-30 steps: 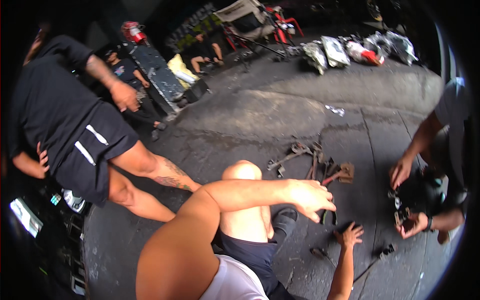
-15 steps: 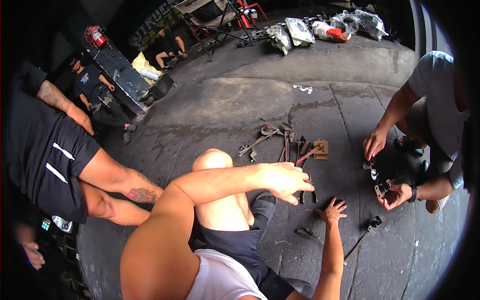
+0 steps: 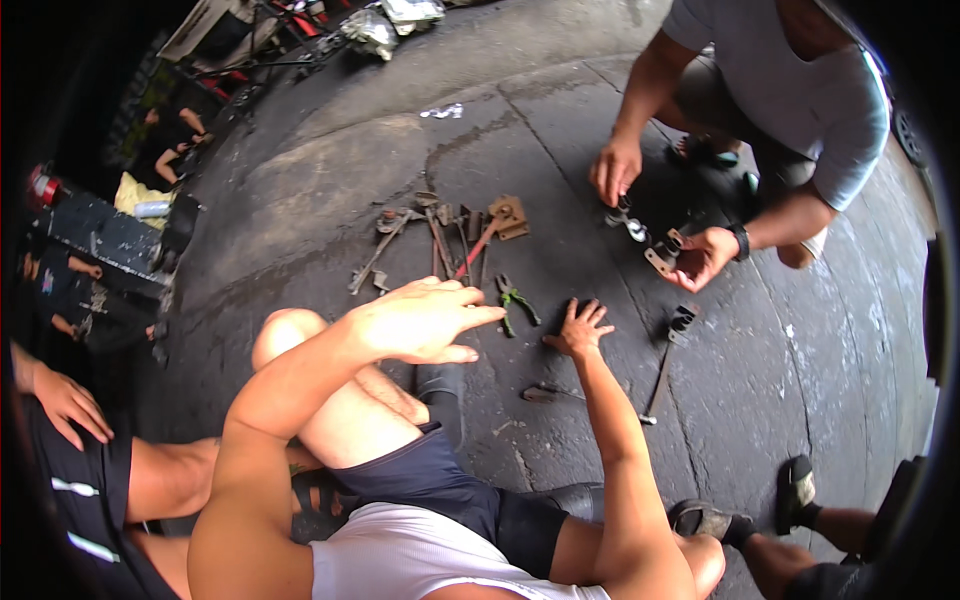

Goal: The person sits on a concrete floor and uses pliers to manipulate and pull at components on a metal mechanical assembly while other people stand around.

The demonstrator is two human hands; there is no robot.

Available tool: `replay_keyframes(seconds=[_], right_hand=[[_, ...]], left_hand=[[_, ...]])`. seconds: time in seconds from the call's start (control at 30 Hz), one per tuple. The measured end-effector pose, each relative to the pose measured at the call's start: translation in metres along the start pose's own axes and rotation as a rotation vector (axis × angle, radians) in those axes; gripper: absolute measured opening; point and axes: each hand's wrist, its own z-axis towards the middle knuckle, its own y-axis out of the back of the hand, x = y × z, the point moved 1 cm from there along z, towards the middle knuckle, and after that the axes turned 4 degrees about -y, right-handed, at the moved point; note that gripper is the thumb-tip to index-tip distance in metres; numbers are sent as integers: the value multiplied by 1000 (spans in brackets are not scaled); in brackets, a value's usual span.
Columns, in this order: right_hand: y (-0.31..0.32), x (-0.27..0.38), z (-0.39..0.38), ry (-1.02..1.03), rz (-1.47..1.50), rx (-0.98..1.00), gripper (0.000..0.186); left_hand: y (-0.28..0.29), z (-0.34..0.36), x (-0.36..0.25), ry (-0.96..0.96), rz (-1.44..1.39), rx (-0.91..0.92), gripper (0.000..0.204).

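Two bare hands, both empty; clock read from the wearer (image 3: pixel 420 545), 12 straight ahead. Left hand (image 3: pixel 425 320), between 11 and 12: hangs above the floor (image 3: pixel 750 370), fingers loosely apart. Right hand (image 3: pixel 580 330), near 1: palm down, fingers spread wide, apparently resting on the floor. Just nearer than it lies a dark flat-ended piece (image 3: pixel 540 394). Half past 1: a thin rod (image 3: pixel 657 385), black bracket (image 3: pixel 683 320) at its far end.

At 12, green-handled pliers (image 3: pixel 518 303), touched by neither hand. Change: half a second ago the left hand partly covered them; now they show whole. Reading: they lie free, probably within reach of both hands.

Beyond, toward 11:30, a heap of rods and brackets (image 3: pixel 400 222); a red bar (image 3: pixel 478 250) runs to a rusty plate (image 3: pixel 508 217). At 1, a crouching co-worker (image 3: pixel 790 100): one hand (image 3: pixel 617 168) pinches a small metal part (image 3: pixel 634 230), the other hand (image 3: pixel 708 256) grips a drilled bracket (image 3: pixel 661 260); cannot tell whether these are joined. Farthest, near 12: a pale scrap (image 3: pixel 441 112).
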Motion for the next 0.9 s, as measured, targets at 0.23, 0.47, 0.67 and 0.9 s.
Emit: replay_keyframes(seconds=[0.23, 0.47, 0.67, 0.9], right_hand=[[9, -9, -14, -34, 13, 17, 124], [17, -6, -18, -25, 17, 29, 124], [17, -7, -15, -28, 23, 21, 124], [20, -5, -18, -27, 37, 37, 125]], left_hand=[[-4, 6, -5, 11, 21, 4, 68], [-1, 2, -9, 9, 18, -13, 69], [0, 3, -8, 2, 10, -15, 68], [3, 2, -9, 19, -1, 17, 68]])
